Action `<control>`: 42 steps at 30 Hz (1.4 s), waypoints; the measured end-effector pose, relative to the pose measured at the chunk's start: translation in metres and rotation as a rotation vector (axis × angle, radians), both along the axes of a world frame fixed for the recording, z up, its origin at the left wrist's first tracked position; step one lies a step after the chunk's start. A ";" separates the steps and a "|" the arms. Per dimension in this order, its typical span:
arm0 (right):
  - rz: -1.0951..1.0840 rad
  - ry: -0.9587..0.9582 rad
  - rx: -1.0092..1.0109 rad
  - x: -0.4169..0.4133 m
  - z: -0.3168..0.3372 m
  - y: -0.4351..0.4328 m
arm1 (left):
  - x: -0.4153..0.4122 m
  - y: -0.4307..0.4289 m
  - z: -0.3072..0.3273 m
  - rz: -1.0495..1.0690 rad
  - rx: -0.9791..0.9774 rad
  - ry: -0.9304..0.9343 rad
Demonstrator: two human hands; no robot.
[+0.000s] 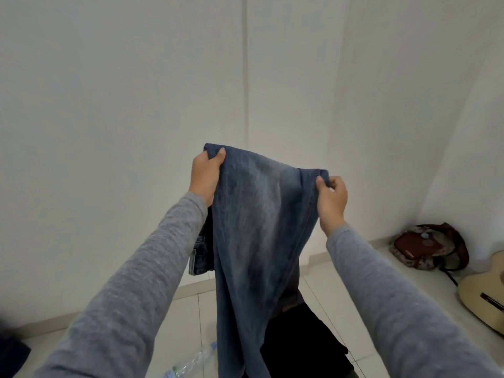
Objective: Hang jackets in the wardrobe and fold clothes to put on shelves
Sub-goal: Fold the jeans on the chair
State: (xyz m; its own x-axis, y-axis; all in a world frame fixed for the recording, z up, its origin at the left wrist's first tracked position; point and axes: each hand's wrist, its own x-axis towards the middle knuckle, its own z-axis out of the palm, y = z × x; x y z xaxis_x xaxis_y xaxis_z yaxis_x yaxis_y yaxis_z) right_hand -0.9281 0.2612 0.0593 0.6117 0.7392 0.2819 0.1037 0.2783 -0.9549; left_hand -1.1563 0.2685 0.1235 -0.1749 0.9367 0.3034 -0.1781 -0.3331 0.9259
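- Grey sleeves [131,282] fill the bottom corners of the view, both arms stretched forward and up so that the cloth we hold hangs free of the floor.
- Our left hand [206,174] grips one top corner of the jeans [256,219]. The thumb is pressed over the front of the denim and the fingers are wrapped behind it, so the hand is clamped on the edge.
- Our right hand [331,197] pinches the other top corner between thumb and forefinger, with the remaining fingers curled in beside them. It sits a little lower than the left, so the top edge slopes down to the right.
- The jeans are in the air between our hands, held at chest height and well above the tiles. The hands are spread to pull the top edge taut, which we judge lets the weight of the cloth draw out creases before a fold.
- A second layer of denim shows behind our left wrist, so the garment looks partly doubled already.
- A dark garment [305,336] lies on the floor [341,285] beneath and behind the jeans. We take it to be more clothing waiting its turn.
- A plastic bottle [191,364] lies on the tiles at the lower edge. A red bag [428,246] and a guitar [482,293] rest by the right wall, well apart from the work.
- White panels [163,91] with a vertical seam stand ahead. We cannot tell whether they are wall or wardrobe doors, and no shelf is in view.
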 end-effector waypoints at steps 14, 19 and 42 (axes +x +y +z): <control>0.437 0.152 -0.336 0.009 0.014 -0.020 | -0.018 0.008 0.001 -0.039 -0.147 -0.286; 0.468 0.306 -0.161 -0.002 0.030 -0.014 | -0.048 0.011 -0.005 -0.173 -0.158 -0.016; 0.203 -0.001 -0.048 0.053 0.046 -0.027 | 0.030 0.032 -0.068 -0.131 -0.311 0.237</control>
State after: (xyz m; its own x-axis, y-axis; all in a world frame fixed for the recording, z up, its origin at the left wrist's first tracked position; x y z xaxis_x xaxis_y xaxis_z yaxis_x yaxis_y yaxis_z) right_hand -0.8749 0.2344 0.1056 0.4485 0.8598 0.2440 0.0516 0.2476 -0.9675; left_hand -1.1264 0.3003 0.0556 -0.0075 0.9998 0.0203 0.0294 -0.0201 0.9994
